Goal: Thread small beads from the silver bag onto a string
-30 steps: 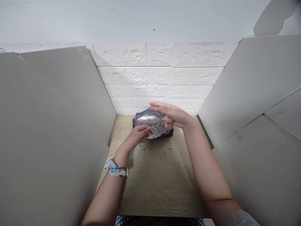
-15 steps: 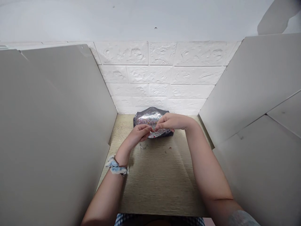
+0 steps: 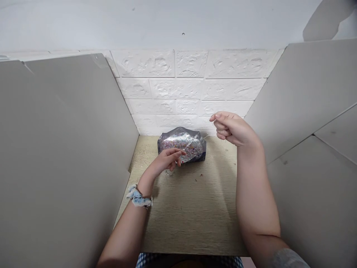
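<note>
A grey bag full of small shiny, many-coloured beads stands at the back of the table against the wall. My left hand is in front of the bag, closed in a pinch near its front edge. My right hand is raised to the right of the bag, its thumb and forefinger pinched on a thin thread. The thread runs down to the left across the bag, with small pale beads on it. Its lower end lies near my left fingertips.
The wooden table has a few tiny reddish bits and a small clear loop on it. Tall grey panels stand at the left and right. A white brick-pattern wall closes the back.
My right hand has moved up and to the right, away from my left hand, drawing the thread out between them. My left hand has stayed nearly in place.
</note>
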`<state>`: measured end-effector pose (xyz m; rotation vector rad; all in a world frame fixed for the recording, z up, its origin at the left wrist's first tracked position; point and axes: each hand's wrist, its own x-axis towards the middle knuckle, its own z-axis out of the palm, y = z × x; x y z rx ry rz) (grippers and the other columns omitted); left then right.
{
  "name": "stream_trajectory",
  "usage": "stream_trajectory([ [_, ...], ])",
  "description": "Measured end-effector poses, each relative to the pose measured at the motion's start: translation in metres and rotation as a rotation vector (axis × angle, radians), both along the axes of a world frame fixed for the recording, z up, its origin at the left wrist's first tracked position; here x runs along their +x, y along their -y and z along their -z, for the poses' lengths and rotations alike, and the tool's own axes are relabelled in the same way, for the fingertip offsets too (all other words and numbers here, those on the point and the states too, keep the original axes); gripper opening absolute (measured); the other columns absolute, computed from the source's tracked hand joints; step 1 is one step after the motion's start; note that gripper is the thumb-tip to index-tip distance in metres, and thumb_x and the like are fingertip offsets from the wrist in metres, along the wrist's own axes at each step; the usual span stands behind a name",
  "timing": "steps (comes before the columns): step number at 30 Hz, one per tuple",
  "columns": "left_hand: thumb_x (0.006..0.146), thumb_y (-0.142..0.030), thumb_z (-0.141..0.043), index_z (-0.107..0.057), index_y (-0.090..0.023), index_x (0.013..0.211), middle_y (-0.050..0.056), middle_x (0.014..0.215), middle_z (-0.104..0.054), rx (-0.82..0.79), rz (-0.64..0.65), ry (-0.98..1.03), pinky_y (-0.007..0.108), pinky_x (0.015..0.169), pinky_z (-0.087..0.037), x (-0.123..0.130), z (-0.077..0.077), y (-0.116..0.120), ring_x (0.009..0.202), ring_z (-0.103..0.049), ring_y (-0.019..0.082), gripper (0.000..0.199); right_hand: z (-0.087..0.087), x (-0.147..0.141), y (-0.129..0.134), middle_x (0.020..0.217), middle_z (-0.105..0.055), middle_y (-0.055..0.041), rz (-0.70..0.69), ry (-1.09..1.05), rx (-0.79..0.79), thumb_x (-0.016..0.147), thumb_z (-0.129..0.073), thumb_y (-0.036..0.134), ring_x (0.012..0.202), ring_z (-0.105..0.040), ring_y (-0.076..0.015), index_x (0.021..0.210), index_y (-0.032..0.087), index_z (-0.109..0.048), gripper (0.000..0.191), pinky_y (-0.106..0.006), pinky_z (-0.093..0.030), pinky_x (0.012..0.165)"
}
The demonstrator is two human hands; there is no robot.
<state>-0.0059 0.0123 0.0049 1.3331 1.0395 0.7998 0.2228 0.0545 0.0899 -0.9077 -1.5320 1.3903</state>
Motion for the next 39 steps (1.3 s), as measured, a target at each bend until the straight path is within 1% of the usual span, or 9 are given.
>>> stream_trajectory([
  [6,0.074,-0.041,-0.051,-0.059,-0.011,0.083,-0.003,0.052,-0.045,0.0,0.021,0.02,0.019,0.038,-0.02,0.0,-0.001,0.0,0.037,-0.03,0.003,0.032,-0.007,0.005,0.004,0.049,-0.014,0.0081,0.192,-0.054,0.152,0.075,-0.05,0.048,0.036,-0.013,-0.0038,0.081,0.02,-0.049,0.028,-0.018,-0.024,0.034],
  [10,0.072,-0.043,-0.052,-0.059,-0.01,0.072,-0.004,0.048,-0.039,0.009,-0.002,0.013,0.019,0.041,-0.021,0.0,-0.001,-0.001,0.04,-0.03,0.004,0.034,-0.016,0.003,0.014,0.05,-0.012,0.0074,0.228,-0.081,0.199,0.075,-0.049,0.047,0.037,-0.012,-0.0041,0.079,0.021,-0.049,0.027,-0.018,-0.024,0.034],
  [15,0.067,-0.039,-0.06,-0.059,-0.012,0.073,0.0,0.06,-0.05,0.064,-0.038,-0.021,0.021,0.053,-0.034,0.0,0.001,-0.002,0.055,-0.043,0.008,0.028,-0.029,-0.001,0.033,0.051,-0.011,0.0066,0.246,-0.108,0.247,0.077,-0.048,0.044,0.038,-0.012,-0.0042,0.077,0.022,-0.05,0.022,-0.019,-0.023,0.035],
  [19,0.065,-0.037,-0.062,-0.058,-0.013,0.072,0.002,0.067,-0.055,0.067,-0.04,-0.018,0.023,0.06,-0.036,0.001,0.0,-0.001,0.063,-0.046,0.01,0.025,-0.036,-0.001,0.044,0.051,-0.011,0.0062,0.293,-0.15,0.311,0.078,-0.047,0.042,0.037,-0.013,-0.0044,0.075,0.023,-0.051,0.02,-0.019,-0.022,0.035],
  [25,0.066,-0.036,-0.062,-0.058,-0.013,0.071,0.001,0.064,-0.052,0.064,-0.061,0.017,0.02,0.053,-0.031,0.0,-0.005,0.001,0.057,-0.042,0.008,0.024,-0.038,0.0,0.05,0.05,-0.01,0.0058,0.4,-0.25,0.363,0.078,-0.047,0.041,0.036,-0.011,-0.005,0.076,0.024,-0.052,0.018,-0.02,-0.019,0.034],
  [28,0.066,-0.038,-0.061,-0.057,-0.012,0.072,-0.002,0.056,-0.044,0.032,-0.038,0.041,0.019,0.044,-0.023,-0.001,-0.006,0.002,0.048,-0.033,0.005,0.027,-0.039,0.002,0.05,0.049,-0.01,0.0059,0.433,-0.318,0.386,0.078,-0.048,0.042,0.037,-0.012,-0.0055,0.077,0.025,-0.052,0.018,-0.021,-0.018,0.034],
  [31,0.065,-0.039,-0.062,-0.056,-0.012,0.072,-0.004,0.051,-0.038,0.002,-0.021,0.042,0.019,0.041,-0.016,-0.001,-0.006,0.002,0.043,-0.027,0.003,0.029,-0.041,0.006,0.051,0.048,-0.011,0.0066,0.455,-0.442,0.394,0.079,-0.048,0.04,0.036,-0.011,-0.005,0.078,0.023,-0.052,0.017,-0.021,-0.013,0.033],
  [34,0.063,-0.04,-0.063,-0.055,-0.012,0.071,-0.005,0.049,-0.037,-0.018,-0.033,0.039,0.019,0.04,-0.014,0.0,-0.007,0.002,0.041,-0.026,0.003,0.03,-0.044,0.011,0.053,0.046,-0.012,0.0068,0.509,-0.52,0.382,0.08,-0.047,0.039,0.035,-0.009,-0.0052,0.078,0.023,-0.052,0.016,-0.021,-0.011,0.033],
  [39,0.062,-0.039,-0.064,-0.056,-0.012,0.072,-0.006,0.046,-0.036,-0.026,-0.049,0.047,0.019,0.04,-0.014,-0.003,-0.01,0.002,0.04,-0.026,0.002,0.03,-0.049,0.017,0.059,0.048,-0.008,0.0058,0.617,-0.634,0.401,0.084,-0.043,0.037,0.035,-0.009,-0.006,0.078,0.023,-0.053,0.019,-0.021,-0.013,0.032],
])
